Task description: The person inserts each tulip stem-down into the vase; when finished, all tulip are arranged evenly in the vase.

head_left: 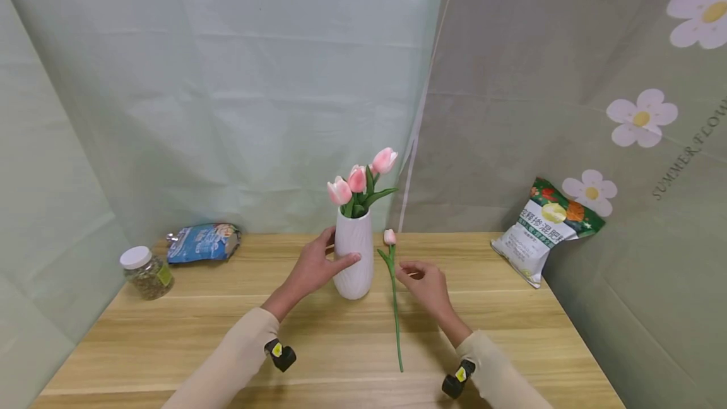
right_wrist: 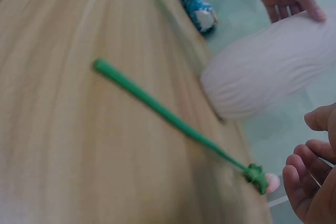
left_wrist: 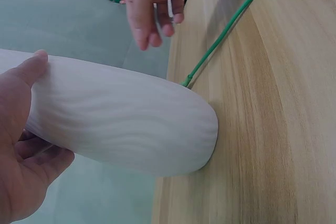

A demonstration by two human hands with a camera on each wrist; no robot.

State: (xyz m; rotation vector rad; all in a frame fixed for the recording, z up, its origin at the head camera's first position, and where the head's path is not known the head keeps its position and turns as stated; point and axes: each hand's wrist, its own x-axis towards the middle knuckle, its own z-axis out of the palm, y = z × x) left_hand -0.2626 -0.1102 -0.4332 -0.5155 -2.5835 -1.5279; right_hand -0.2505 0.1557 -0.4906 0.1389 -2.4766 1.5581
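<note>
A white ribbed vase (head_left: 353, 257) stands on the wooden table, with several pink tulips (head_left: 356, 180) and green leaves rising from its mouth. My left hand (head_left: 318, 262) grips the vase from its left side, thumb across the front and fingers behind. In the left wrist view the vase (left_wrist: 126, 114) fills the middle. One single tulip (head_left: 394, 289) lies on the table right of the vase, bloom toward the back. Beside its stem is my right hand (head_left: 427, 286), fingers loosely bent. The right wrist view shows this hand (right_wrist: 315, 177) holding nothing, apart from the tulip stem (right_wrist: 157, 109).
At the back left of the table (head_left: 216, 314) are a white-lidded jar (head_left: 149, 273) and a blue packet (head_left: 204, 243). A green and white bag (head_left: 542, 232) leans against the cloth wall (head_left: 483, 112) on the right.
</note>
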